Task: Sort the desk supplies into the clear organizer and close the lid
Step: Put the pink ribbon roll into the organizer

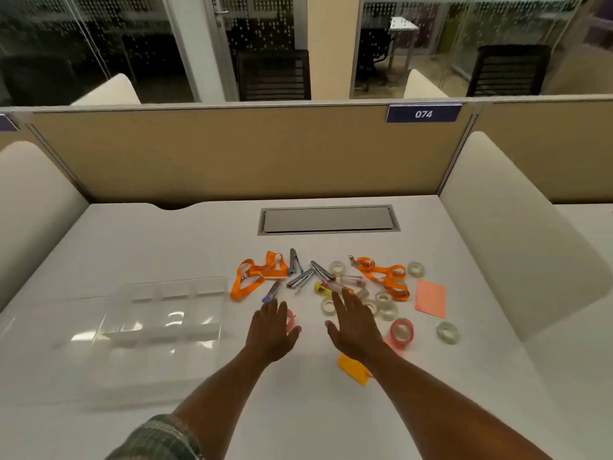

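A clear organizer [166,327] with several compartments lies on the white desk at the left, its lid [49,327] open flat to the left. Supplies are scattered at the centre: two orange lanyards [252,277] [386,277], metal staplers [308,275], several clear tape rolls [384,303], a pink tape roll [402,332], a pink note pad [430,297] and an orange one [353,368]. My left hand [272,330] hovers flat with straight fingers, partly covering a pink roll. Over the tapes and a yellow-capped tube [323,288] my right hand [353,327] stretches out flat. Neither holds anything.
A grey cable hatch [328,220] is set in the desk behind the supplies. A tan partition [232,154] closes the far edge. Cream side dividers [517,234] stand at right and left.
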Demonstrator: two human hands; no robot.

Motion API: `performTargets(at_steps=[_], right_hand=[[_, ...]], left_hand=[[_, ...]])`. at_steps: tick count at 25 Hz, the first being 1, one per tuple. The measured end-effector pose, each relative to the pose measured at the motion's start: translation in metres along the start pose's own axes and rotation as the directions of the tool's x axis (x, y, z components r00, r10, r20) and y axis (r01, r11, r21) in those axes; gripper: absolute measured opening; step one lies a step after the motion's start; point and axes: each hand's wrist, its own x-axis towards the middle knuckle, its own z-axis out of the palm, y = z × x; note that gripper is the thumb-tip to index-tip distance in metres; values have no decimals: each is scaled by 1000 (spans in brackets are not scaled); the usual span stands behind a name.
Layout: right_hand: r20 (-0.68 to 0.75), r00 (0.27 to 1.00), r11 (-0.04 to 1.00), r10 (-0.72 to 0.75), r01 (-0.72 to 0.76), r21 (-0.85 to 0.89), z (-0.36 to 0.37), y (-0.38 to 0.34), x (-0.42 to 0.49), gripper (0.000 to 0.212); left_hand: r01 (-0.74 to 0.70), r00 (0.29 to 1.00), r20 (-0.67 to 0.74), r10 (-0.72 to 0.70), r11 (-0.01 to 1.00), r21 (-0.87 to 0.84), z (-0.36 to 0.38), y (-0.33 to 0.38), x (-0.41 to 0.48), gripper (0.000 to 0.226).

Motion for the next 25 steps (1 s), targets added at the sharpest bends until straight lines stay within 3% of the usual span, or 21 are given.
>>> performTargets(at_steps=[5,9,11,15,19,25], right_hand=[[148,989,999,7,-2,-35,40,0,-28,61],[145,989,1000,9,-6,-17,38,5,-31,55],[47,998,998,28,-25,-64,37,15,-27,53],[-19,973,969,229,-230,-95,29,47,-23,65],[-62,899,899,434,-437,-42,23,91,-30,74],[-33,869,868,493,-489,86,29,113,-36,64]], left_hand=[[53,980,188,-58,998,29,26,0,-7,66],[99,981,172,-88,994,-56,33,5,-1,67],[91,985,155,-79,993,-72,33,9,2,59],[58,987,150,-52,998,-35,34,22,6,39],[30,993,113,-25,999,-43,36,38,12,34],[17,1000,12,-15,986,-164,33,55,21,15]])
